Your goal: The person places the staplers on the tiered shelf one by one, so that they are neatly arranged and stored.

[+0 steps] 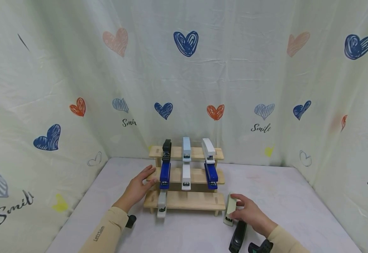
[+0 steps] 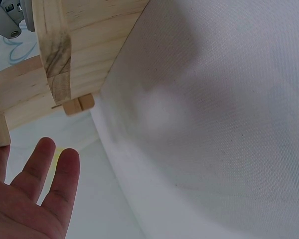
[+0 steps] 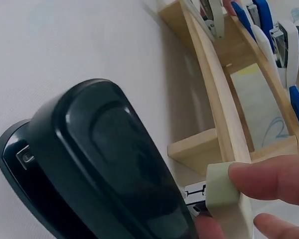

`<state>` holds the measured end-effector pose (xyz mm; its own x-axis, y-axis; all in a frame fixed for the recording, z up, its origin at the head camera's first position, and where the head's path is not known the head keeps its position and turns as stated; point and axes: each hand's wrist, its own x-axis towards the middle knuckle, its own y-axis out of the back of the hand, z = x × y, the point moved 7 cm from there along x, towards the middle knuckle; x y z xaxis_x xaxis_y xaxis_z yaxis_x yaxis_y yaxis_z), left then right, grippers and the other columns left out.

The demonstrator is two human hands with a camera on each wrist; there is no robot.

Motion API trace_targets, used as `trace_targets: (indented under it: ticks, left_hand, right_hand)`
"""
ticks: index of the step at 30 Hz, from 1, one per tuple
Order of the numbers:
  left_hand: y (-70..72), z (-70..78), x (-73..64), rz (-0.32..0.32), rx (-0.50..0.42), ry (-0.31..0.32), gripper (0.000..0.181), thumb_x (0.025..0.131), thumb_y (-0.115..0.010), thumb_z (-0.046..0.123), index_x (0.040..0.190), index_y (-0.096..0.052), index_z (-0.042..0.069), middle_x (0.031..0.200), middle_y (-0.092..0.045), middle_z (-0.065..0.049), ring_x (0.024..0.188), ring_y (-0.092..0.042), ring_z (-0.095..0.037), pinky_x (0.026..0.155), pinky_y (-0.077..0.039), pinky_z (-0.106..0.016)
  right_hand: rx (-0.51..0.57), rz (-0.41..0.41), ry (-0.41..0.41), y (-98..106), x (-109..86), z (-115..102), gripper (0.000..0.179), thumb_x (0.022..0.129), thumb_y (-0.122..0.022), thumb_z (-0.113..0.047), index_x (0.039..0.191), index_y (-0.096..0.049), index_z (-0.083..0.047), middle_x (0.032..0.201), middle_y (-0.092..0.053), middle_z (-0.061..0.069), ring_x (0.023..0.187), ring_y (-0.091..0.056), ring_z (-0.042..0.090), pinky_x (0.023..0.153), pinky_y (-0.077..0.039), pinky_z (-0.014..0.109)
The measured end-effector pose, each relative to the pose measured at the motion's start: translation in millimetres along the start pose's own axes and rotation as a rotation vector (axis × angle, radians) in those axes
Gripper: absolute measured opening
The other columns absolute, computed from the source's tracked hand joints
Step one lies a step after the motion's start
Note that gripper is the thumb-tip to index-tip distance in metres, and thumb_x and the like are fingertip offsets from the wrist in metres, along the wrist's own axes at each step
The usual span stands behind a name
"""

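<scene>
A pale green stapler (image 1: 229,211) is pinched between the thumb and fingers of my right hand (image 1: 251,213), just off the right end of a three-tier wooden rack (image 1: 193,201). Close by that hand, a large black stapler (image 1: 238,237) lies on the table; in the right wrist view it fills much of the foreground. My left hand (image 1: 137,189) is at the left end of the middle tier, fingertips against the wood. Its fingers (image 2: 62,186) look straight and spread in the left wrist view.
The top tier bears black (image 1: 166,149), light blue (image 1: 186,148) and white (image 1: 208,149) staplers. Blue (image 1: 165,175), white (image 1: 186,177) and blue (image 1: 211,175) ones stand on the middle tier. A grey-white stapler (image 1: 162,203) sits at the bottom tier's left. A heart-patterned curtain (image 1: 187,77) encloses the table.
</scene>
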<state>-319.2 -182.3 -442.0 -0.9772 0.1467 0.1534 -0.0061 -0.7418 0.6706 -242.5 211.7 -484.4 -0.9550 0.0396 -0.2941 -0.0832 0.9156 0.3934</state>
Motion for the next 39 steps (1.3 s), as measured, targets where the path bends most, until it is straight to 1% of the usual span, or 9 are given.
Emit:
trace_targets:
  ticks: [6,10,15,20,25,30,34,39]
  left_hand:
    - [-0.4,1.4,0.5,-0.008,-0.008,0.006,0.059,0.099,-0.064,0.036,0.15,-0.046,0.011,0.162,-0.029,-0.006,0.144,-0.029,-0.038,0.112,-0.029,-0.058]
    - [-1.5,-0.6,2.0,-0.012,-0.004,0.017,0.06,0.099,-0.063,0.037,0.151,-0.046,0.012,0.162,-0.028,-0.005,0.144,-0.031,-0.037,0.112,-0.029,-0.058]
    - [-2.1,-2.1,2.9,-0.012,-0.001,0.025,0.061,0.099,-0.062,0.038,0.152,-0.045,0.013,0.162,-0.027,-0.005,0.144,-0.031,-0.037,0.112,-0.029,-0.058]
    - [-2.6,-3.0,3.1,-0.012,-0.005,0.028,0.061,0.099,-0.062,0.039,0.152,-0.045,0.013,0.162,-0.027,-0.005,0.144,-0.03,-0.037,0.112,-0.029,-0.058]
    - [-3.0,-3.7,3.6,-0.011,-0.001,0.03,0.062,0.099,-0.062,0.04,0.152,-0.045,0.013,0.162,-0.027,-0.005,0.144,-0.031,-0.037,0.112,-0.029,-0.058]
    - [-3.3,-4.8,3.8,-0.01,0.002,0.03,0.061,0.099,-0.062,0.04,0.152,-0.045,0.014,0.162,-0.027,-0.004,0.144,-0.031,-0.037,0.112,-0.03,-0.058]
    - [-3.4,-5.5,3.6,-0.011,-0.001,0.036,0.062,0.099,-0.062,0.04,0.152,-0.045,0.014,0.163,-0.027,-0.003,0.144,-0.03,-0.037,0.112,-0.029,-0.058]
    - [-2.0,-2.9,1.7,-0.006,-0.007,0.015,0.062,0.098,-0.063,0.04,0.151,-0.046,0.012,0.162,-0.028,-0.006,0.144,-0.031,-0.036,0.112,-0.029,-0.058]
  right_hand:
    - [0.034,-0.03,-0.052,1,3.5,4,0.076,0.076,-0.079,0.005,0.144,-0.047,-0.001,0.114,-0.058,0.025,0.088,-0.064,0.025,0.077,-0.058,0.041]
    - [0.081,-0.047,-0.074,3,5.6,6,0.075,0.076,-0.078,0.007,0.144,-0.047,-0.001,0.112,-0.057,0.024,0.087,-0.064,0.025,0.077,-0.058,0.041]
    - [0.134,-0.045,-0.093,4,7.6,6,0.072,0.078,-0.075,0.01,0.144,-0.047,0.0,0.109,-0.054,0.023,0.086,-0.063,0.026,0.077,-0.059,0.044]
    - [0.166,-0.052,-0.098,5,8.9,7,0.071,0.081,-0.072,0.011,0.145,-0.045,0.0,0.11,-0.058,0.024,0.086,-0.066,0.026,0.078,-0.059,0.047]
    - [0.177,-0.067,-0.106,6,11.6,9,0.072,0.082,-0.073,0.009,0.147,-0.042,-0.001,0.112,-0.057,0.024,0.087,-0.065,0.027,0.079,-0.058,0.047]
    - [0.179,-0.06,-0.12,6,13.6,11,0.073,0.081,-0.074,0.009,0.147,-0.043,-0.002,0.112,-0.056,0.024,0.087,-0.065,0.027,0.078,-0.059,0.047]
    - [0.171,-0.068,-0.115,6,13.2,9,0.074,0.081,-0.073,0.01,0.148,-0.043,-0.002,0.113,-0.057,0.024,0.088,-0.066,0.027,0.077,-0.059,0.046]
    - [0.165,-0.084,-0.116,6,13.8,7,0.074,0.082,-0.072,0.011,0.148,-0.043,-0.002,0.113,-0.058,0.023,0.089,-0.065,0.028,0.076,-0.059,0.045]
